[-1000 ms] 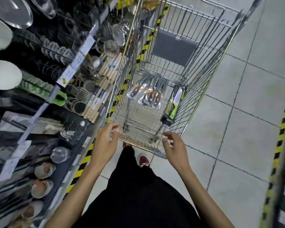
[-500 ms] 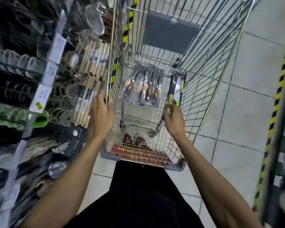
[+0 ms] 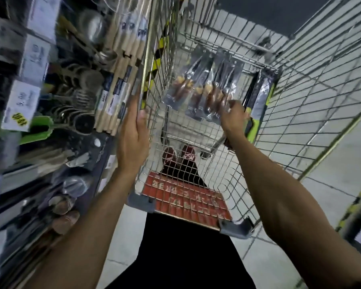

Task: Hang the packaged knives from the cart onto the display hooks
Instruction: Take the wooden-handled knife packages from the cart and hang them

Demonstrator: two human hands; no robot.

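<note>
A wire shopping cart (image 3: 198, 197) stands in front of me. On its floor lie several clear packs of brown-handled knives (image 3: 198, 88). A larger knife with a green handle in its pack (image 3: 261, 94) leans against the cart's right wall. My right hand (image 3: 233, 117) reaches deep into the cart, its fingers curled on the near ends of the brown-handled packs. My left hand (image 3: 132, 140) rests on the cart's left top rail, thumb over the rail.
Display shelves (image 3: 50, 101) packed with kitchen utensils, wooden-handled tools and price tags run along the left, close to the cart. Yellow-black hazard tape (image 3: 154, 61) marks the shelf base. Grey tiled floor (image 3: 331, 155) lies to the right. My red shoes (image 3: 179, 155) show through the cart floor.
I have leaned further over the cart. My right hand moved from beside the green-handled knife pack to the brown-handled packs. My left hand stays on the left rail.
</note>
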